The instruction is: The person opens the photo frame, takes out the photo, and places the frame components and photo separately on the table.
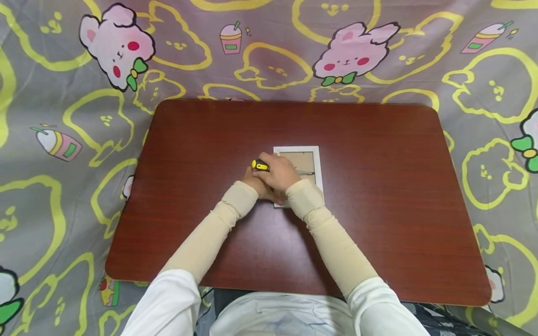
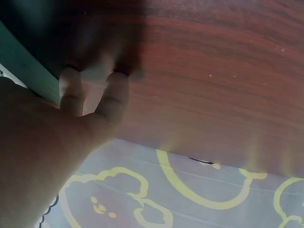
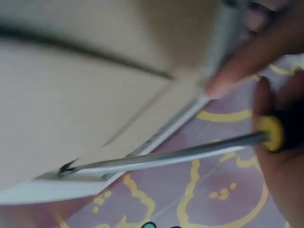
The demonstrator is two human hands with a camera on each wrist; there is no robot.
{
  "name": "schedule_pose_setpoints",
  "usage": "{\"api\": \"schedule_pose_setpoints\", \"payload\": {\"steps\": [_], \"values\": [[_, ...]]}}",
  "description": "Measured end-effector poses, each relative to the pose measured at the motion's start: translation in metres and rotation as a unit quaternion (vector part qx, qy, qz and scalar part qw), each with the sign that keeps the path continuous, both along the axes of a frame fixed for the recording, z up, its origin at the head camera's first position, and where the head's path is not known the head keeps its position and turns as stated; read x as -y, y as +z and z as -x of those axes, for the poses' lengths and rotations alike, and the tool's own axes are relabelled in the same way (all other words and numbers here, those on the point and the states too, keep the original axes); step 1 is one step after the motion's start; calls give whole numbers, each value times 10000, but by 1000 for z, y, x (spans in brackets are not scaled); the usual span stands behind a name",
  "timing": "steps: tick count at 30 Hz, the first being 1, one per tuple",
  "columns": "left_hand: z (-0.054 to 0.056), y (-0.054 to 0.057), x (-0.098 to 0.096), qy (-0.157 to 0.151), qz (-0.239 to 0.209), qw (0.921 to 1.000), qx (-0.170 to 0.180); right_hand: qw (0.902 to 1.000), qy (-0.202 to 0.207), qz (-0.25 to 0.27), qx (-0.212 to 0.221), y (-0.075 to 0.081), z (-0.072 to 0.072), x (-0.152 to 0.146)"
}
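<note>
A white picture frame (image 1: pixel 318 163) lies back side up on the table, its brown backing board (image 1: pixel 306 161) showing. My right hand (image 1: pixel 280 171) grips a screwdriver (image 1: pixel 260 164) by its yellow and black handle. In the right wrist view, the metal shaft (image 3: pixel 171 159) reaches over the frame's edge, and its tip meets a small dark tab (image 3: pixel 67 167) by the inner rim. Partly under the right hand, my left hand (image 1: pixel 259 186) holds the frame's left side. Two of its fingers (image 2: pixel 113 97) show near the tabletop in the left wrist view; the others are hidden.
The frame lies on a reddish-brown table (image 1: pixel 378 196) with rounded corners. Cloth (image 1: pixel 277 60) printed with yellow outlines and pink rabbits hangs behind and at both sides. A dark rod-like piece (image 1: pixel 306 172) crosses the backing board.
</note>
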State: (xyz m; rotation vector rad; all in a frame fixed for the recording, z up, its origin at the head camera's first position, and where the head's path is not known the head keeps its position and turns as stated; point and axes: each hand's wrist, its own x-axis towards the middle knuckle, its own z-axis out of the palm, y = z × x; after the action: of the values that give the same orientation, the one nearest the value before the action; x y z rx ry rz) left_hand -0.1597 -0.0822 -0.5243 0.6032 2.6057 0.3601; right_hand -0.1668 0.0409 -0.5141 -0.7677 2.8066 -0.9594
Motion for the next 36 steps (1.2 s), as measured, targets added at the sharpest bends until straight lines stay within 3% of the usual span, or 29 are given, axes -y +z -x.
{"api": "schedule_pose_setpoints", "payload": {"steps": [2,8,12,18,21,30,36], "values": [[0,-1,0,-8,-67,9999,-95,10000,0,4,-50,-4,1,-2],[-2,-4,2,270,-35,9994,221,10000,-42,-50,-63,-11,3,-1],[-2,-5,2,140,142,9994,275,9999,-100,61,1,-9,2,-8],[0,-8,1,-362,808,9961,62,9959,-339,828,145,11,1,-33],[0,-10,2,-436,913,9948,-56,9917,-334,1227,176,18,2,-47],[5,-17,1,-449,867,9952,-72,9812,-449,1873,92,30,0,-82],[7,-21,1,-426,942,9946,-96,9671,-646,2460,15,33,-2,-99]]}}
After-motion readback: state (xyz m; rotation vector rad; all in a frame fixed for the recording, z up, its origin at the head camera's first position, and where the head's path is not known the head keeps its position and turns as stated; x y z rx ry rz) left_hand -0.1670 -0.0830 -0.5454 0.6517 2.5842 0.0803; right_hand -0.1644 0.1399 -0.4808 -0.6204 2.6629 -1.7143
